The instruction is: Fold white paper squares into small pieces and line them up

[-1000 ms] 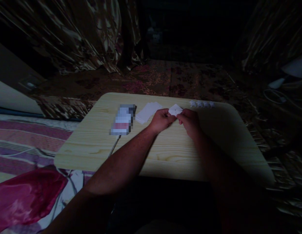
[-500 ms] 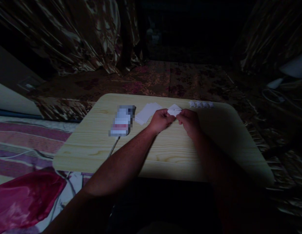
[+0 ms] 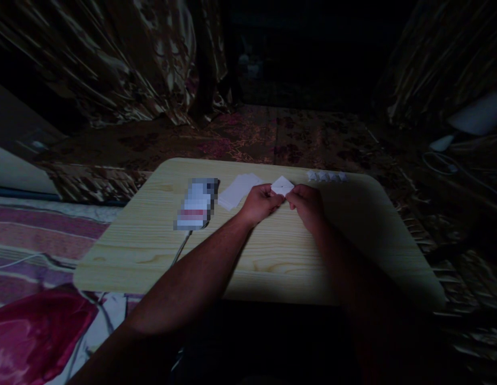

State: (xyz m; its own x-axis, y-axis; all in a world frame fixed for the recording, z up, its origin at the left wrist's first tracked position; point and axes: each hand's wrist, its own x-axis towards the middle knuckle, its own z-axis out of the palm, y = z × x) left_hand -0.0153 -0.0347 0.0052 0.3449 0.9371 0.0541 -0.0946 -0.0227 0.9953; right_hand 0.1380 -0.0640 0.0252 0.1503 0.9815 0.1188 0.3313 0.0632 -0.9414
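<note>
A small folded white paper (image 3: 282, 184), diamond-shaped with a crease line across it, is pinched between both hands above the wooden table. My left hand (image 3: 261, 204) is closed on its left and lower left edge. On the other side my right hand (image 3: 307, 203) grips the right edge, thumb toward the middle. The fingers beneath the paper are hidden. Just left of my left hand lies a fanned pile of white paper sheets (image 3: 237, 191). Several small folded white paper pieces (image 3: 327, 176) stand in a row beyond my right hand.
A phone (image 3: 196, 204), blurred out, lies on the left of the table (image 3: 152, 256), with a cable (image 3: 181, 249) running toward me. Patterned cloth (image 3: 256, 133) lies behind the table. A striped bed cover (image 3: 35, 224) and shiny pink fabric (image 3: 39, 331) are at the left.
The view has shifted slightly, so the table sits a little lower and further left. Both hands still hold the folded paper, whose top now shows as a clearer point.
</note>
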